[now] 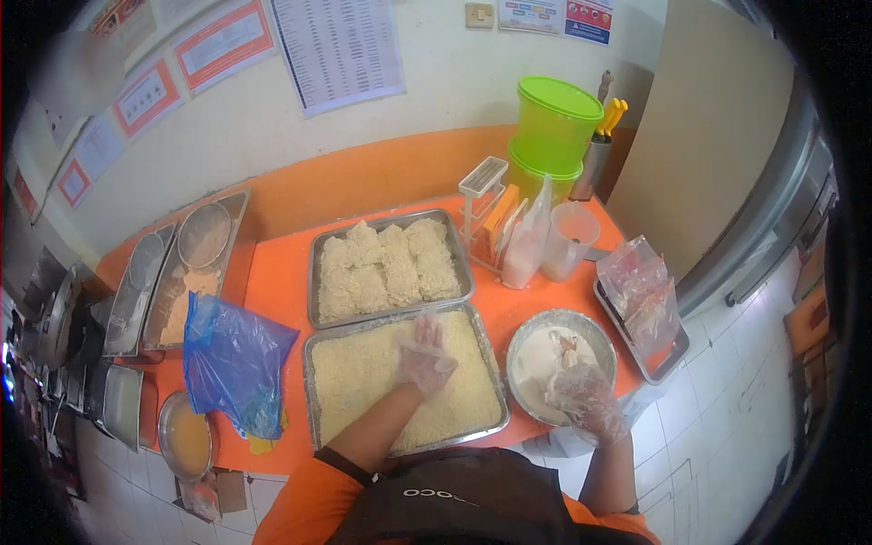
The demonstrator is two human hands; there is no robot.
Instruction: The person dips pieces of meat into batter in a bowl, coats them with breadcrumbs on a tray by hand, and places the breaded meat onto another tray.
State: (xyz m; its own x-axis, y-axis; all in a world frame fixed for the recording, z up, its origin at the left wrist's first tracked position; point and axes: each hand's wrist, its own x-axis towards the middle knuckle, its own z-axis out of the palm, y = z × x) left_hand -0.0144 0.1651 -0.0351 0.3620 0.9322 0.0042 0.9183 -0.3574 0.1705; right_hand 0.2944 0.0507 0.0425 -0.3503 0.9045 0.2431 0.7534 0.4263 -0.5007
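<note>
I note the clear-gloved left hand (425,361) flat, fingers extended, on pale-yellow crumbs (354,368). An irregular pinkish piece (567,343) lies in the round metal bowl (607,341), just ahead of the nearer, clear-gloved right hand (586,400); its long axis and that hand's grip I cannot tell.

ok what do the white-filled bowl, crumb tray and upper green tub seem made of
White-filled bowl: probably metal, with a dull grey rim. Crumb tray: likely metal too, smooth, glinting along its silvery edge. Upper green tub: apparently plastic, smooth, with bright green walls.
</note>
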